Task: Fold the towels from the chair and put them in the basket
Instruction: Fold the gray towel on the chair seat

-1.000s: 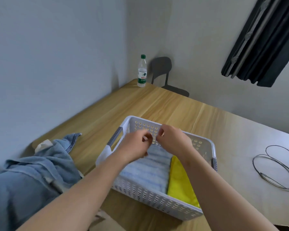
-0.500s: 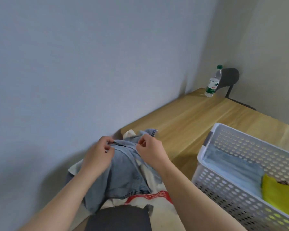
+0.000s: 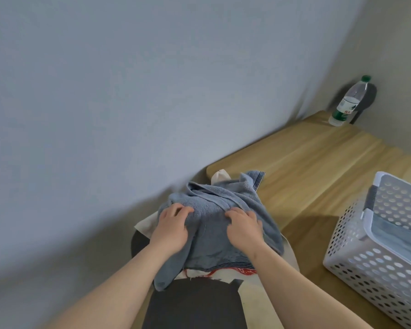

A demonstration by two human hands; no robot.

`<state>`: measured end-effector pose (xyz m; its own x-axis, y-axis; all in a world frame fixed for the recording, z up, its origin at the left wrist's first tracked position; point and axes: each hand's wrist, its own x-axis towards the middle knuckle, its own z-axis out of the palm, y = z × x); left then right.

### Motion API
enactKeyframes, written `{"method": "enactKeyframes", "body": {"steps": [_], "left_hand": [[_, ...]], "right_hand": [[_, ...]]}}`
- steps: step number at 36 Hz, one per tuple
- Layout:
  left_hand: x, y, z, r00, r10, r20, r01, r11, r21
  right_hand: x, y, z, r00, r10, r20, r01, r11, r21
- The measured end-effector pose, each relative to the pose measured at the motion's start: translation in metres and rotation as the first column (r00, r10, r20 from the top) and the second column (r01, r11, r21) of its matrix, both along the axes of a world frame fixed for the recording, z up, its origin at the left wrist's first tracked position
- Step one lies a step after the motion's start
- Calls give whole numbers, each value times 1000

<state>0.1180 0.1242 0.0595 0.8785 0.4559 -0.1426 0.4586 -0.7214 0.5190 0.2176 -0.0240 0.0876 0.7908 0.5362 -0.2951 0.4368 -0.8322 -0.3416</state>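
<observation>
Head view: nearest, at 6 o'clock, a dark chair (image 3: pixel 195 309) seat is seen between two bare forearms. A cream cloth (image 3: pixel 223 273) with red print is spread over the seat, and a blue towel (image 3: pixel 214 205) is heaped in loose folds on the cloth. One striped corner of the towel is pointed toward 1 o'clock, where the edge of the wooden surface (image 3: pixel 306 162) is reached.

The left hand (image 3: pixel 172 230) is set on the heap's 9 o'clock side and the right hand (image 3: pixel 243 227) on its 3 o'clock side. The hands are held apart, with a ridge of terry between them. The fingers of both are curled into the fabric, so that the towel is gripped by each.

At 3 o'clock of the heap a white perforated basket (image 3: pixel 356 269) is stood on the surface and is cut off by the picture's edge. A grey handle is fitted at its near end. A folded towel (image 3: pixel 394 236), also blue, is laid inside along the wall nearest the heap.

Farther off, at 1 o'clock, a clear bottle (image 3: pixel 348 103) with a green cap and green label is stood upright on the surface's far corner, near the wall (image 3: pixel 128 91). A dark chair back (image 3: pixel 373 96) is partly hidden behind it. From 9 to 12 o'clock the picture is filled by the grey wall.
</observation>
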Motion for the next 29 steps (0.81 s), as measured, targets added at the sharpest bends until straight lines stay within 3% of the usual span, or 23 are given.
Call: {"method": "enactKeyframes", "body": {"steps": [3,5,7,10,12,13,15,16,18,21,24,26,29], "left_hand": [[-4,3,-3,999,-39,-22,38,999,-18],[-6,4,-3,999,-41,-21,40,997,-58],[-8,3,-2,1000,0,11,2,992,-126],[-10,-6,2,973,206,100,-177,953,-247],[-10,-17,9,928,359,101,-281,851,-443],[-10,-23,13,912,404,73,-285,751,-596],[-11,-36,21,905,426,3,-231,497,-836],[-12,-41,23,910,414,-17,-219,445,-868],[-15,-50,24,922,386,-19,-239,533,-812],[-24,-63,26,933,361,-12,-256,638,-726],[-38,-77,30,936,352,11,-238,655,-717],[-51,-89,35,941,340,2,-241,672,-700],[-73,-108,41,967,251,-39,-213,718,-662]], "right_hand": [[-1,5,-3,997,-82,-5,83,994,69],[-6,5,-5,979,-177,-102,196,953,231],[-15,4,-5,933,-248,-260,337,857,390],[-29,-2,-3,832,-256,-492,507,712,485],[-39,-9,0,715,-151,-683,586,661,468],[-44,-13,1,678,-86,-730,576,679,455],[-51,-22,2,680,13,-733,451,781,433],[-55,-26,4,692,56,-720,371,827,422],[-61,-34,10,689,107,-717,254,890,378],[-66,-51,16,635,89,-767,315,877,362],[-66,-67,21,606,-53,-793,552,746,372],[-65,-80,21,506,-158,-848,726,608,320],[-66,-100,20,374,-134,-918,831,488,267]]}}
